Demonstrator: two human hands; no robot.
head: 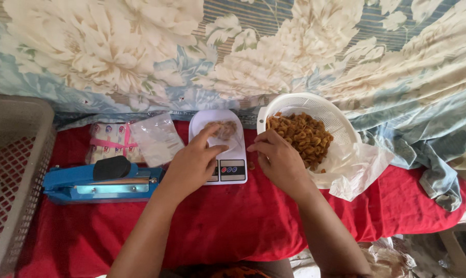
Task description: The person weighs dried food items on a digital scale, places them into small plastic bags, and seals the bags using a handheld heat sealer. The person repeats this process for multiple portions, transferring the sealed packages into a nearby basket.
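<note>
The left hand (194, 163) pinches the mouth of a small clear bag (221, 131) of fried snack rings sitting on the white kitchen scale (233, 167), near the middle of the red-covered surface (233, 221). The right hand (279, 159) curls at the rim of the white basket (341, 121) of rings, fingers bent; whether it holds any I cannot tell. Keep the bag mouth wide and lightly held, adding few rings at a time, the display left uncovered

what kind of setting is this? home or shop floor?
Likely a home snack-packing spot, not a factory: a white kitchen scale, a blue heat sealer and a white basket of fried snacks sit on a red cloth, backed by floral fabric.
</note>
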